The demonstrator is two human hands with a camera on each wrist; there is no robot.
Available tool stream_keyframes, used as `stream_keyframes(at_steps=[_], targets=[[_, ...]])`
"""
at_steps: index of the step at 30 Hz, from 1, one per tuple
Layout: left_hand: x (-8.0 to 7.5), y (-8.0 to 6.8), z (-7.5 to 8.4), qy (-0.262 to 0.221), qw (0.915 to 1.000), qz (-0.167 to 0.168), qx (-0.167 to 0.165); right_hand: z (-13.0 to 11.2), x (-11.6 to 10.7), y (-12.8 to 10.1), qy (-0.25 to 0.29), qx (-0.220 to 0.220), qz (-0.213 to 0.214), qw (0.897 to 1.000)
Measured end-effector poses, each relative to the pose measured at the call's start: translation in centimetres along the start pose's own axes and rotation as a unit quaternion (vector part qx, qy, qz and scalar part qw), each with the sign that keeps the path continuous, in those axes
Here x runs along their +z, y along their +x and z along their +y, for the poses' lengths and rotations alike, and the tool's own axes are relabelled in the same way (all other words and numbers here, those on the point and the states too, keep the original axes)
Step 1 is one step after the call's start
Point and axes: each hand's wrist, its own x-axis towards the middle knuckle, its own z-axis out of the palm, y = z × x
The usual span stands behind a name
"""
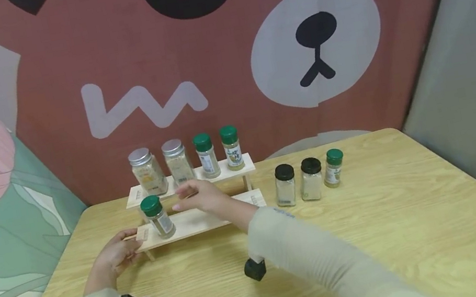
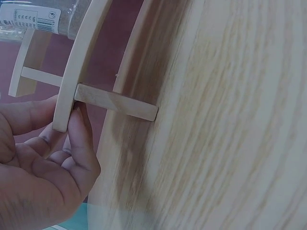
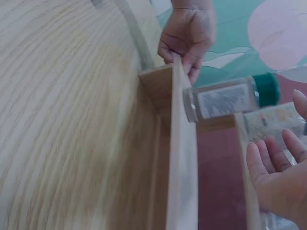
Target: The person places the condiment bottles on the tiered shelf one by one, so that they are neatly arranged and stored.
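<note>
My left hand [image 1: 119,251] pinches the left end of the lower tier of a two-step wooden spice rack [image 1: 203,220], thumb above and fingers beneath, as the left wrist view shows. On that tier, near its left end, stands a green-capped spice jar [image 1: 163,222]. My right hand [image 1: 201,197] is just right of this jar, over the lower tier, its fingers relaxed and apart from the jar in the right wrist view. Along the upper tier stand two silver-lidded jars [image 1: 150,177] at left and two green-capped jars [image 1: 233,152] at right.
Right of the rack, two black-capped jars [image 1: 286,190] and another green-capped jar [image 1: 334,171] stand in a row on the wooden table [image 1: 400,226]. Behind the table hangs a cloth [image 1: 143,43] with a cartoon bear. A black wrist-camera mount [image 1: 255,269] hangs below the right sleeve.
</note>
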Motion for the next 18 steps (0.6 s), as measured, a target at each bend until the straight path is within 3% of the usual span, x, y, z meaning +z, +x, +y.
stream_keyframes(at_steps=[11,18], targets=[[0.1,0.1,0.0,-0.001,1.0,0.007,-0.004,-0.8,-3.8,-3.3,0.033,-0.024,-0.014,0.999],[0.2,0.0,-0.1,0.017,0.9998,0.005,0.013,-0.4,-5.8,-5.7,0.05,-0.037,-0.019,0.998]])
